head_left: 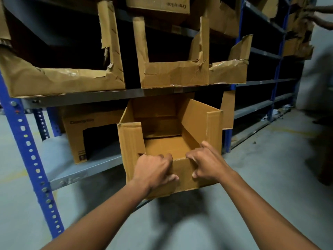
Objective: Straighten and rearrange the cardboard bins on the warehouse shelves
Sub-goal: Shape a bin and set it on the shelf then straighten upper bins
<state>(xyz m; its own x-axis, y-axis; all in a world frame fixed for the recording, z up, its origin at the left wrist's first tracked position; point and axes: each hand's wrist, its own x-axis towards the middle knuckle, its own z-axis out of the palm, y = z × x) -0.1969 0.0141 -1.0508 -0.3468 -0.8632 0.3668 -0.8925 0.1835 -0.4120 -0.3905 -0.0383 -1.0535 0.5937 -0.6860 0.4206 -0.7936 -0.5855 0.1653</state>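
Note:
An open-topped cardboard bin [198, 123] with a cut-down front sticks out past the front edge of the low grey shelf [86, 172], tilted toward me. My left hand [153, 170] grips the low front wall at its left, fingers curled over the rim. At the right of that same wall, my right hand [207, 163] holds on too, fingers hooked inside and thumb on the outside face. The bin is empty inside.
Another bin [77, 136] stands on the low shelf to the left. Torn bins [173, 74] line the shelf above. A blue upright [30, 159] stands at the left. Another person's arms [322, 17] reach into the racks at the far right. Grey floor lies below.

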